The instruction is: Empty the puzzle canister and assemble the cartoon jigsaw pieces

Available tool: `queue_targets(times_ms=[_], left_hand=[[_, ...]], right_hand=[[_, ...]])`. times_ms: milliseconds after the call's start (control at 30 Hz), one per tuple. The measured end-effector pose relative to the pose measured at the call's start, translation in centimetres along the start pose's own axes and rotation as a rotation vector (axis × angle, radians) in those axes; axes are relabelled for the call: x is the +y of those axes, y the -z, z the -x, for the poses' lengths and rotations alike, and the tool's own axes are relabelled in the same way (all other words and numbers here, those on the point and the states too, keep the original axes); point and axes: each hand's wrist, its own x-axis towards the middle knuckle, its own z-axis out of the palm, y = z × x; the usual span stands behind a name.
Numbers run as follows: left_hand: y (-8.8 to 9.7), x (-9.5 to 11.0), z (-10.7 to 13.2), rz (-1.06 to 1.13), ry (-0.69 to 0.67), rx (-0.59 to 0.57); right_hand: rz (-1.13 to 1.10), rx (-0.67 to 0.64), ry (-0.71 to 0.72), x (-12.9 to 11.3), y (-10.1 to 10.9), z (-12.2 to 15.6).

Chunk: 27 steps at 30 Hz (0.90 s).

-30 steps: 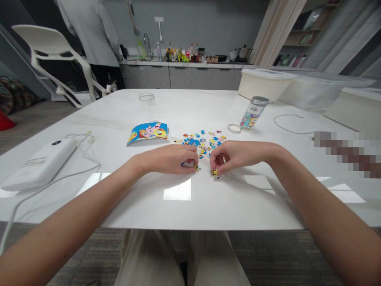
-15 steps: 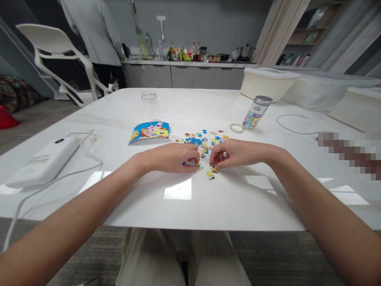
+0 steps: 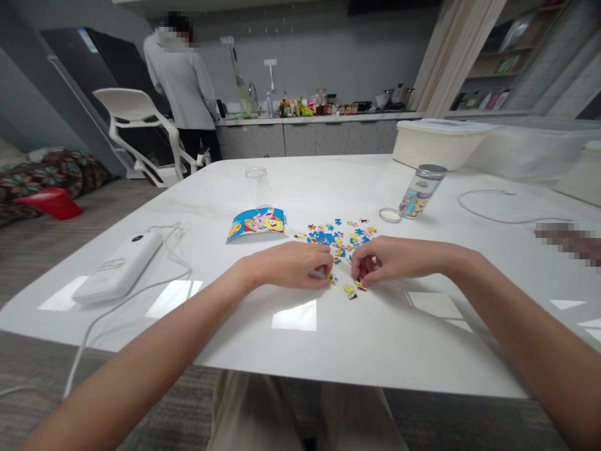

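Both my hands work at the near edge of a scatter of small jigsaw puzzle pieces (image 3: 338, 238) in blue, yellow and pink, lying on the white table (image 3: 300, 332). My left hand (image 3: 293, 266) has its fingertips pinched on a small piece, which is mostly hidden. My right hand (image 3: 394, 260) pinches a piece close to a yellow-and-red pair of loose pieces (image 3: 350, 291). Left of the scatter lies a blue cartoon picture card (image 3: 256, 224). To the right stands a cartoon-printed jar (image 3: 417, 193) with a silver lid, beside a clear round lid (image 3: 390, 215).
A white power bank (image 3: 117, 266) with a white cable lies at the table's left. A glass (image 3: 256, 178) stands further back. White tubs (image 3: 439, 144) line the far right. A person (image 3: 181, 81) stands at a kitchen counter behind a white chair (image 3: 141, 128).
My view has tilted up and shifted, showing more of the room. Both hands stay pinched among the near pieces, and the loose pieces by my right hand sit slightly differently.
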Motion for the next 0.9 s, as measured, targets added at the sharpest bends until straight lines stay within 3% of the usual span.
queue_targets(times_ms=[333, 567, 900], left_hand=[[-0.3, 1.6, -0.4, 0.018, -0.097, 0.075], [-1.7, 2.7, -1.1, 0.113, -0.054, 0.160], [-1.2, 2.3, -0.8, 0.167, -0.117, 0.078]], right_hand=[[-0.024, -0.010, 0.009, 0.1, 0.2, 0.0], [-0.045, -0.008, 0.040, 0.1, 0.1, 0.0], [-0.032, -0.003, 0.011, -0.2, 0.0, 0.0]])
